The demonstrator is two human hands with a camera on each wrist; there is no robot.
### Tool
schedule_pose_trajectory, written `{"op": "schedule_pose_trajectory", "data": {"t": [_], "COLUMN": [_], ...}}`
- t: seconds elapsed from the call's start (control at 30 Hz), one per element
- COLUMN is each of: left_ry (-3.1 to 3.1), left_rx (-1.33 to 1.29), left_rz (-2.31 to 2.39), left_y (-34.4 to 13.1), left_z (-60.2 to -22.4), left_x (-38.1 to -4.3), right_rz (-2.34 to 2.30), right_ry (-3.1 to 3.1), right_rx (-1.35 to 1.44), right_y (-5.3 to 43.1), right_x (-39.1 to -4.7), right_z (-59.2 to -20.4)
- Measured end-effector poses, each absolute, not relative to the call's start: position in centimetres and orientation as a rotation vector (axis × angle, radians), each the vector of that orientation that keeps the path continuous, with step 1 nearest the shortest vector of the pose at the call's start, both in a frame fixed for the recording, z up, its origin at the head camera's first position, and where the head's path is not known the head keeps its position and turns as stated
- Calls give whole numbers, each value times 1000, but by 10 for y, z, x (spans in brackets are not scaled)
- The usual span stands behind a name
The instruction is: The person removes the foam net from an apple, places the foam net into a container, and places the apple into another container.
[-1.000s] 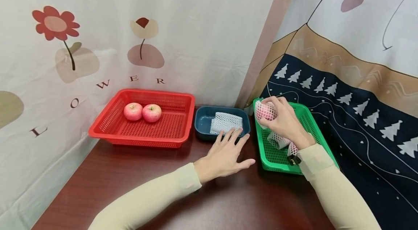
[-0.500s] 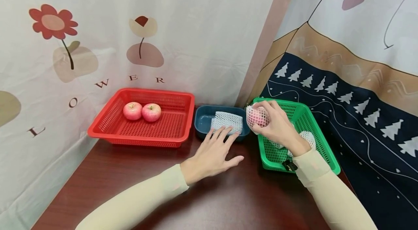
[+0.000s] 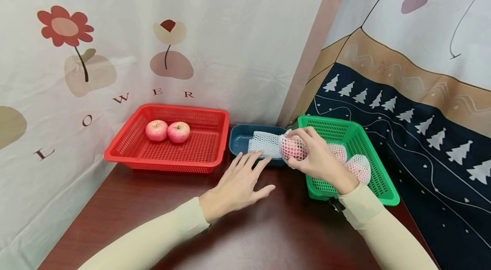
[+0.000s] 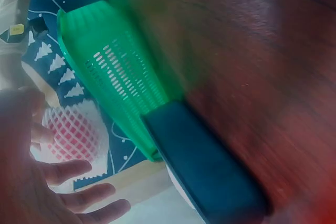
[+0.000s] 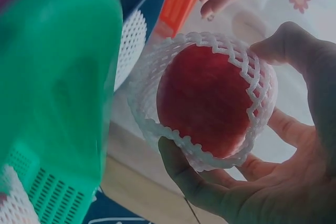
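My right hand (image 3: 320,157) grips an apple (image 5: 205,100) wrapped in a white foam net (image 5: 257,85), thumb on one side and fingers on the other. In the head view the apple overlaps the right end of the small blue tray (image 3: 238,138). White foam nets (image 3: 266,144) lie in that tray. My left hand (image 3: 235,187) is spread palm down in front of the tray, its fingertips at the near rim and nothing in its grasp. The left wrist view shows its fingers (image 4: 86,198) apart from the netted apple.
Two bare apples (image 3: 178,132) sit in the red basket (image 3: 199,157) at the left. The green basket (image 3: 383,176) at the right holds netted apples (image 3: 359,168). All stand on a dark red-brown table (image 3: 268,236) against a printed curtain (image 3: 245,40).
My right hand has carried the netted apple leftward out of the green basket to the blue tray's right end. My left hand has shifted left and slightly toward me.
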State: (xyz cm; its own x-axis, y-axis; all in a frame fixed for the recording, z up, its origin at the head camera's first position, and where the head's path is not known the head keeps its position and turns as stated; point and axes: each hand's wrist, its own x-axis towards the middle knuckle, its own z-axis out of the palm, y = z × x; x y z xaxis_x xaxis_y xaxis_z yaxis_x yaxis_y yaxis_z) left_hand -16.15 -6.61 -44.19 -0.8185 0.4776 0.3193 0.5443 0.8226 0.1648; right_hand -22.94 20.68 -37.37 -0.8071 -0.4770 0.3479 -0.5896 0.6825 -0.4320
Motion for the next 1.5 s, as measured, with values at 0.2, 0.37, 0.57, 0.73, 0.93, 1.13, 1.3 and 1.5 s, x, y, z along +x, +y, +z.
{"op": "schedule_pose_trajectory", "data": {"t": [0.2, 0.37, 0.57, 0.73, 0.93, 1.13, 1.3, 1.5], "left_ry": [-2736, -2711, -2708, -2751, -2782, -2801, -2836, -2856], "left_rx": [-765, -758, -730, -694, -667, -652, -627, -602], "left_rz": [-351, -356, -398, -448, -476, -491, -513, -542], "left_y": [-78, -85, -95, -101, -105, -107, -111, -117], "left_z": [-446, -451, -457, -461, -465, -469, -469, -467], "left_x": [-157, -154, -147, -143, -140, -140, -140, -138], "right_rz": [815, 842, 847, 839, 813, 763, 755, 707], "right_ry": [-2694, -2708, -2722, -2748, -2783, -2810, -2848, -2850], "right_rx": [913, 934, 985, 1013, 1057, 1130, 1195, 1314], "right_y": [197, 191, 181, 173, 166, 161, 157, 153], "right_x": [-221, -215, -209, -203, -199, -197, -196, -199], "right_z": [-380, -387, -400, -411, -423, -434, -443, -452]}}
